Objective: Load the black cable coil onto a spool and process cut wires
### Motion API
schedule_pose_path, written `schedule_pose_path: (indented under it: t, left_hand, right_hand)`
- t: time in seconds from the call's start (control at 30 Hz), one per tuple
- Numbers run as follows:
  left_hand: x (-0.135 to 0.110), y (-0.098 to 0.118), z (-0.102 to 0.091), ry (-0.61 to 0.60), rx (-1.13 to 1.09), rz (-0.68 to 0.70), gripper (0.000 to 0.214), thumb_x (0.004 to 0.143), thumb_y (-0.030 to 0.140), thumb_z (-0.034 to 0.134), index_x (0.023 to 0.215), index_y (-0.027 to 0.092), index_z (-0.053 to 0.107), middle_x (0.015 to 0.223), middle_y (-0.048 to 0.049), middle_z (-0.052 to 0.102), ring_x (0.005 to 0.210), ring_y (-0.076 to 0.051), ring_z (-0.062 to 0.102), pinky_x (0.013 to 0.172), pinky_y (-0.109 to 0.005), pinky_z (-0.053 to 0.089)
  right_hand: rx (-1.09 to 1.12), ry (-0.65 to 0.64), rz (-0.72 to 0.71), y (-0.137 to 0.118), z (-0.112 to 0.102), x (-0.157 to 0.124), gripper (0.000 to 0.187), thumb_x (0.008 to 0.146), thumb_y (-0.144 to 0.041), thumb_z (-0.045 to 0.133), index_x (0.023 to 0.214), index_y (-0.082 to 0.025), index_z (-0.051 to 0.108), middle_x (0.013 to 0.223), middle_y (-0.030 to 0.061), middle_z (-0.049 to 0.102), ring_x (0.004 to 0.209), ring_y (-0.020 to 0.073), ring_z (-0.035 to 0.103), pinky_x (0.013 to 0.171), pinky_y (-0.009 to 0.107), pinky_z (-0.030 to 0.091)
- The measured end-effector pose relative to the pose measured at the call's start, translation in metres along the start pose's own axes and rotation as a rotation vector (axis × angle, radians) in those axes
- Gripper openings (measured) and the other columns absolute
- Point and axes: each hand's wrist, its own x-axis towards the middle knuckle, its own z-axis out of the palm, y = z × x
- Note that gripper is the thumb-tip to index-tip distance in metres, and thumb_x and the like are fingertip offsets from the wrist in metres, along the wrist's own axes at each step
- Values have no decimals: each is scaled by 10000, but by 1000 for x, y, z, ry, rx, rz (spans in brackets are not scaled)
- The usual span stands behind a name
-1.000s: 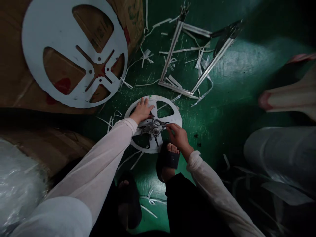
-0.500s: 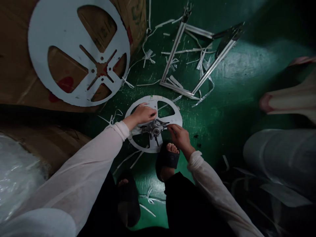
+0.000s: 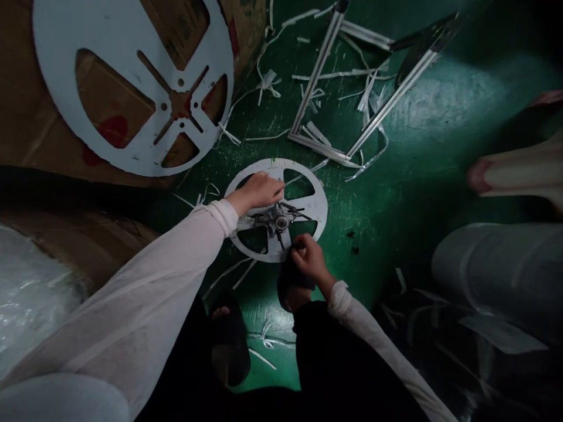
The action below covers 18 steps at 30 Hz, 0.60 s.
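Note:
A small white spoked reel disc lies flat on the green floor in front of my feet. A dark metal hub fitting with several arms sits on its centre. My left hand rests on the disc's upper left part, fingers curled and pressed down beside the hub. My right hand is at the disc's lower edge, fingers pinched round the end of the hub's lower arm. Both arms wear pale long sleeves.
A larger white reel disc lies on brown cardboard at the upper left. A bent metal frame and white strip scraps litter the floor beyond. Plastic-wrapped rolls lie at right, clear wrap at left. My sandalled feet stand below.
My right hand has moved from the hub's right arm down to its lower arm at the disc's near edge. My left hand curled and stayed on the disc's upper left.

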Motion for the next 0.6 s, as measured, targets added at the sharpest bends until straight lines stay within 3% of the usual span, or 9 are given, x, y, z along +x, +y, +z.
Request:
schedule_pose_path:
  t: [0.1, 0.17, 0.27, 0.4, 0.6]
  left_hand:
    - [-1, 3, 0, 22, -22, -52, 354, 879, 266, 417, 1138, 193, 645, 885, -84, 737, 850, -242, 663, 784, -355, 430]
    - [-1, 5, 0, 22, -36, -85, 377, 874, 261, 428, 1191, 200, 623, 915, -87, 740, 857, -243, 668, 762, -347, 430]
    - [3, 3, 1, -13, -28, -100, 352, 881, 280, 430, 1148, 225, 653, 1000, -83, 741, 898, -242, 670, 777, -351, 424]
    - [9, -6, -3, -96, 26, -42, 295, 871, 304, 458, 1053, 255, 685, 1011, -51, 743, 926, -219, 660, 799, -339, 400]
    - [6, -9, -6, -101, 28, -79, 309, 878, 308, 439, 1056, 270, 689, 1023, -42, 741, 918, -216, 663, 779, -330, 400]
  right_hand:
    - [49, -253, 20, 9, 22, 5, 668, 675, -134, 557, 1324, -171, 405, 1235, 132, 560, 1051, 232, 588, 907, 387, 488]
    - [96, -348, 55, 14, 33, 16, 770, 684, -143, 574, 1405, -157, 304, 1310, 155, 530, 1086, 228, 584, 931, 378, 475]
    - [103, -395, 136, 14, 41, 27, 648, 757, -231, 604, 1355, -156, 368, 1233, 140, 596, 1036, 227, 613, 903, 362, 476]
    - [-21, -353, 234, 8, 42, 23, 436, 885, -350, 534, 1276, -171, 459, 1081, 115, 673, 855, 220, 663, 797, 333, 481]
    - [-128, -389, 213, 3, 34, 19, 395, 871, -214, 521, 1262, -181, 480, 992, 99, 694, 858, 220, 661, 775, 303, 459]
